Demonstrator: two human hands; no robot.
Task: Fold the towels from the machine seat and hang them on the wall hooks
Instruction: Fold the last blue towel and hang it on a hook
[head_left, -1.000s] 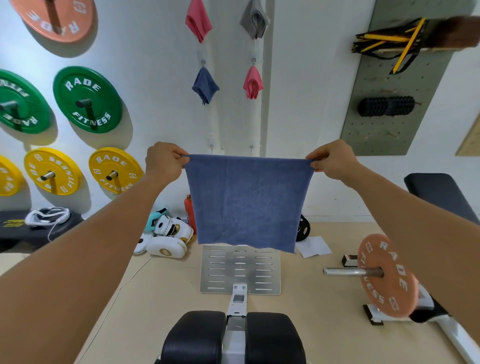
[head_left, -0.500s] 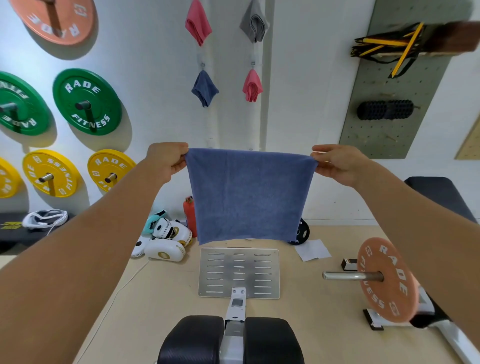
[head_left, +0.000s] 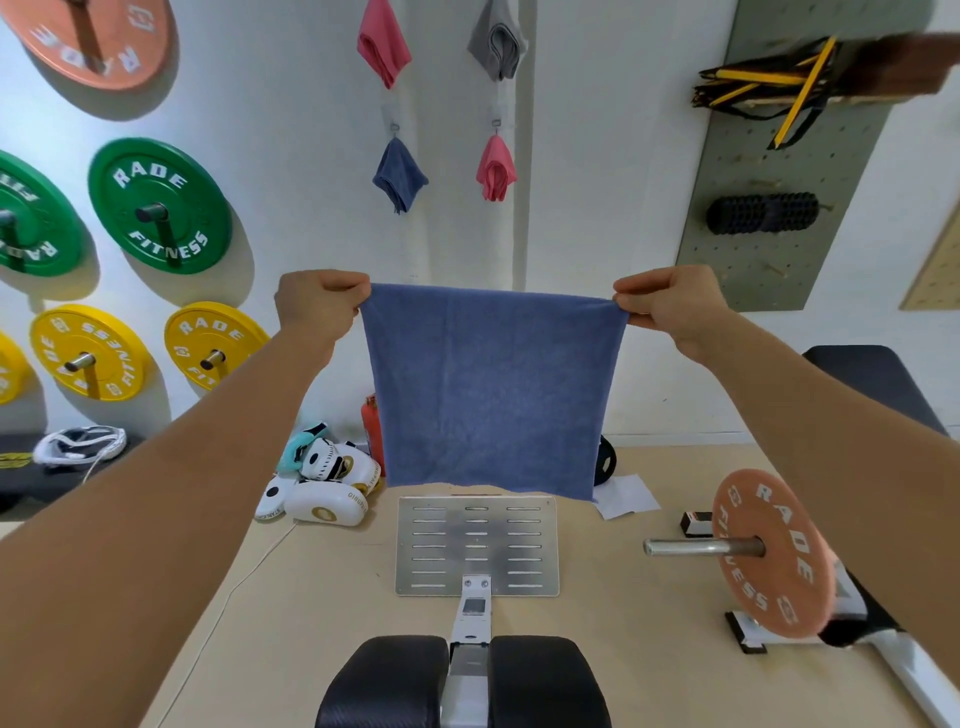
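Note:
A blue towel hangs flat and stretched in front of me at chest height. My left hand pinches its top left corner and my right hand pinches its top right corner. On the white wall behind, folded towels hang from hooks: a pink towel, a grey towel, a dark blue towel and a second pink towel. Below me the black machine seat shows with nothing on it.
Green weight plates and yellow weight plates hang on the left wall. White boxing gloves and a red bottle lie on the floor. A metal footplate sits ahead. A barbell with an orange plate stands right, below a pegboard.
The towel's lower edge swung up and dropped back, and it now hangs full length. Both hands rose slightly, then settled, keeping their grip on the top corners.

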